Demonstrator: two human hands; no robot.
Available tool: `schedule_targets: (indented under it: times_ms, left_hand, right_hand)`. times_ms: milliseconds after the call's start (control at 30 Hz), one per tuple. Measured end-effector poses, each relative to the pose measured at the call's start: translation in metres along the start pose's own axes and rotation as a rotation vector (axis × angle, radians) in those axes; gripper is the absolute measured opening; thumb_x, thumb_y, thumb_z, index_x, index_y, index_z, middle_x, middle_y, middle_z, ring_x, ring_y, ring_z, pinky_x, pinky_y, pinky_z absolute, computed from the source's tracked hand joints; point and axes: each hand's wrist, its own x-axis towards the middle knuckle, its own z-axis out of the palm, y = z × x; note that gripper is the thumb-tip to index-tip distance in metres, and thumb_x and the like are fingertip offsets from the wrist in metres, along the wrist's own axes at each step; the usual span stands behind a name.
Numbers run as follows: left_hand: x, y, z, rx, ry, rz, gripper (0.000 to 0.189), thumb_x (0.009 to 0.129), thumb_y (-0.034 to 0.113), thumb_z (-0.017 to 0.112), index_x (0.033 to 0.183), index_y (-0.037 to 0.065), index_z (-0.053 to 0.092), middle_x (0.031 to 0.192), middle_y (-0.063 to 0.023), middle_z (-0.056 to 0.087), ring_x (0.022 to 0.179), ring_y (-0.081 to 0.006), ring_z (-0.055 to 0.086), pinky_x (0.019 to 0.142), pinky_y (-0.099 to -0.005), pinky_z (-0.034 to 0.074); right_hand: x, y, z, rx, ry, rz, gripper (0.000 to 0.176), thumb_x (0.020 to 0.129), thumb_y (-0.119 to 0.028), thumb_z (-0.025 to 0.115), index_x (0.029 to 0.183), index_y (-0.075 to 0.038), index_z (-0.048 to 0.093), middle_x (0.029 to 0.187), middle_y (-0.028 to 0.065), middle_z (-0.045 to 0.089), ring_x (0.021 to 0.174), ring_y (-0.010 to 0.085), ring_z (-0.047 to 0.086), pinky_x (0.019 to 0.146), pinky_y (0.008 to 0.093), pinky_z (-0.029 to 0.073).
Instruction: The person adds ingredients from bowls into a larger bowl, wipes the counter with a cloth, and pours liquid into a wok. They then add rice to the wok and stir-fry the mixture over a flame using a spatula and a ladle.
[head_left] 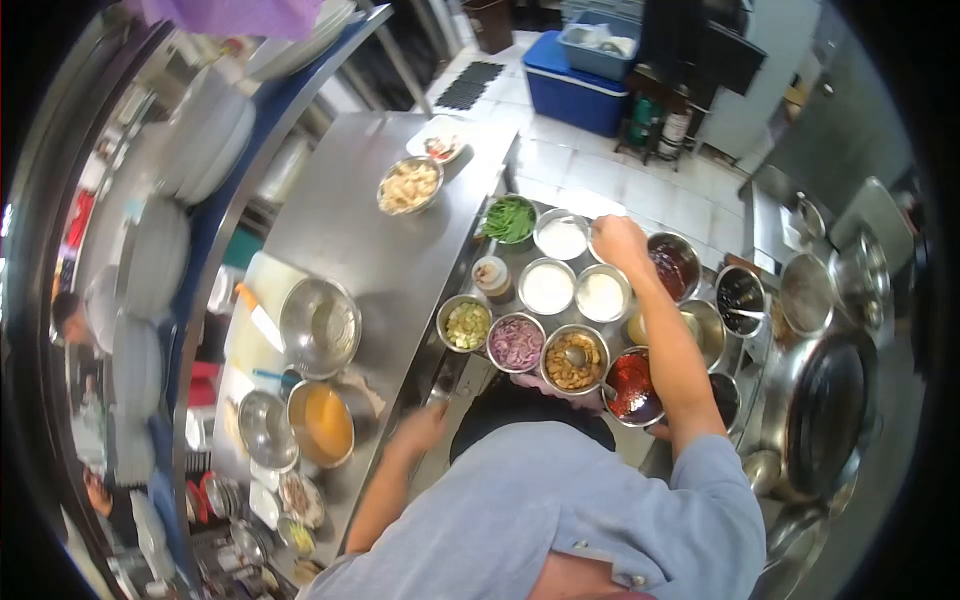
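My right hand (618,242) reaches across the seasoning bowls to the back row, its fingers bent and closed beside a bowl of white powder (562,238). What those fingers pinch is hidden. Low at the counter edge, my left hand (420,428) is slightly blurred and closed near a short metal piece (440,394) that I cannot identify. A black wok (530,420) sits in front of my body, partly covered by my shirt. Beneath my right forearm are bowls of red sauce (634,388), fried brown pieces with a spoon (574,360) and chopped purple onion (516,343).
On the steel counter (340,230) at left are a knife (260,318), mixing bowls (320,325) and a bowl of orange liquid (322,425). Stacked plates (155,260) line the shelf. Pots (820,400) crowd the right; a blue cooler (575,85) stands behind.
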Motion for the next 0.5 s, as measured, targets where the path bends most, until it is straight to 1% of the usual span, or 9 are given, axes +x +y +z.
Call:
schedule_targets:
  times_ms: [33,100,133,233,300,367,400,467,500]
  left_hand:
    - [-0.040,0.009,0.027,0.272,-0.217,-0.258,0.039,0.085,0.019,0.050,0.121,0.006,0.055,0.111,-0.0219,0.062,0.099,-0.0360,0.062,0.085,-0.0468,0.048]
    - [-0.094,-0.005,0.093,0.180,-0.353,-0.413,0.040,0.081,0.021,0.055,0.118,0.007,0.057,0.109,-0.0203,0.063,0.098,-0.0349,0.063,0.084,-0.0459,0.049]
    - [-0.118,-0.007,0.120,0.104,-0.373,-0.454,0.040,0.078,0.021,0.058,0.116,0.007,0.059,0.108,-0.0194,0.064,0.098,-0.0343,0.063,0.083,-0.0455,0.049]
    - [-0.155,-0.003,0.158,-0.041,-0.365,-0.514,0.042,0.072,0.024,0.065,0.111,0.008,0.062,0.105,-0.0169,0.065,0.096,-0.0326,0.064,0.082,-0.0442,0.050]
    - [-0.162,0.001,0.167,-0.061,-0.354,-0.522,0.044,0.067,0.025,0.071,0.107,0.009,0.065,0.103,-0.0152,0.067,0.096,-0.0315,0.064,0.080,-0.0434,0.051]
    - [-0.157,0.000,0.162,-0.019,-0.352,-0.497,0.045,0.062,0.027,0.076,0.103,0.010,0.067,0.102,-0.0135,0.068,0.095,-0.0304,0.065,0.079,-0.0425,0.051]
    - [-0.157,0.000,0.155,0.011,-0.357,-0.485,0.046,0.060,0.028,0.078,0.101,0.010,0.068,0.101,-0.0127,0.068,0.094,-0.0298,0.065,0.079,-0.0421,0.052]
    - [-0.149,0.002,0.124,0.125,-0.399,-0.447,0.048,0.056,0.030,0.083,0.098,0.011,0.071,0.099,-0.0110,0.069,0.094,-0.0287,0.065,0.078,-0.0413,0.052]
    - [-0.145,0.003,0.101,0.193,-0.447,-0.426,0.049,0.053,0.030,0.086,0.096,0.011,0.072,0.098,-0.0101,0.070,0.093,-0.0281,0.066,0.077,-0.0408,0.052]
  right_hand:
    - [0.008,0.002,0.003,-0.028,-0.039,-0.004,0.022,0.075,-0.012,0.056,0.089,-0.004,0.070,0.090,0.0224,0.066,0.087,0.0389,0.065,0.077,0.0452,0.051]
    - [0.019,0.003,0.015,-0.090,-0.113,-0.005,0.025,0.077,-0.015,0.055,0.094,-0.005,0.070,0.094,0.0214,0.066,0.090,0.0373,0.064,0.080,0.0445,0.051]
    - [0.023,0.001,0.024,-0.147,-0.229,0.004,0.026,0.078,-0.016,0.055,0.096,-0.004,0.069,0.097,0.0208,0.066,0.093,0.0358,0.064,0.081,0.0434,0.051]
    - [0.037,0.011,0.041,-0.203,-0.335,-0.052,0.028,0.079,-0.021,0.058,0.099,-0.003,0.068,0.102,0.0194,0.066,0.098,0.0341,0.063,0.083,0.0440,0.050]
    - [0.023,-0.010,0.002,-0.218,-0.402,-0.015,0.039,0.080,-0.028,0.061,0.109,-0.002,0.064,0.107,0.0195,0.065,0.100,0.0336,0.062,0.085,0.0446,0.049]
    - [-0.004,-0.020,-0.021,-0.088,-0.096,-0.150,0.048,0.082,-0.030,0.059,0.121,-0.002,0.057,0.111,0.0224,0.063,0.105,0.0349,0.060,0.090,0.0437,0.046]
    - [-0.014,-0.023,-0.023,0.031,-0.047,-0.227,0.056,0.084,-0.032,0.058,0.129,-0.002,0.049,0.113,0.0224,0.061,0.106,0.0351,0.058,0.091,0.0420,0.045]
    - [-0.064,-0.055,-0.041,0.427,-0.124,-0.243,0.052,0.083,-0.026,0.063,0.127,0.000,0.052,0.094,0.0188,0.067,0.087,0.0317,0.065,0.080,0.0392,0.049]
    - [-0.095,-0.075,-0.038,0.447,-0.053,-0.305,0.045,0.084,-0.018,0.063,0.125,-0.001,0.055,0.079,0.0126,0.068,0.074,0.0216,0.065,0.071,0.0329,0.050]
